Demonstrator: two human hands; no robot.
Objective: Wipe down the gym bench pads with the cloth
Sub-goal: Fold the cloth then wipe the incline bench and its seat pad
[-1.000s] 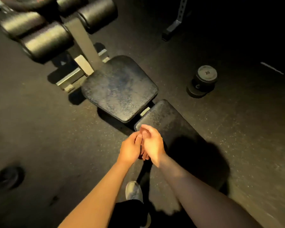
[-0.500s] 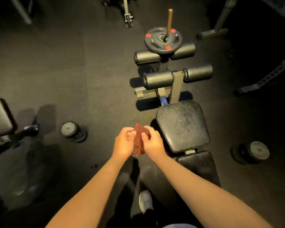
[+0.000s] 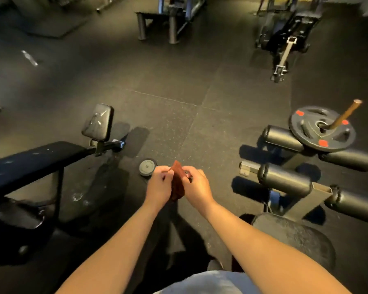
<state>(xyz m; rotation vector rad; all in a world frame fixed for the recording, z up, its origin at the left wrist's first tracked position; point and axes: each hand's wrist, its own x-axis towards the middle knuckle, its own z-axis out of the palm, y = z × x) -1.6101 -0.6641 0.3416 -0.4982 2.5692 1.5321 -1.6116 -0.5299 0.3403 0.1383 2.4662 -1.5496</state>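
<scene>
A small reddish-brown cloth (image 3: pixel 176 183) is bunched between my two hands in front of me, above the dark floor. My left hand (image 3: pixel 158 186) pinches its left edge and my right hand (image 3: pixel 197 187) grips its right side. The dusty black seat pad (image 3: pixel 293 236) of the bench lies at the lower right, apart from my hands. Black foam leg rollers (image 3: pixel 285 180) stick out beyond the pad. A second bench with a long black pad (image 3: pixel 30 160) and a small upright pad (image 3: pixel 98 122) stands at the left.
A dumbbell (image 3: pixel 146 167) marked 15 lies on the floor just beyond my left hand. A weight plate (image 3: pixel 322 129) with red marks sits on a wooden peg at the right. Machines (image 3: pixel 285 32) and a frame (image 3: pixel 170 20) stand at the back. Rubber floor lies between.
My view has swung left and up, so the seat pad slid to the lower right and a second bench came in at the left. The cloth, hidden a second ago, shows between my hands.
</scene>
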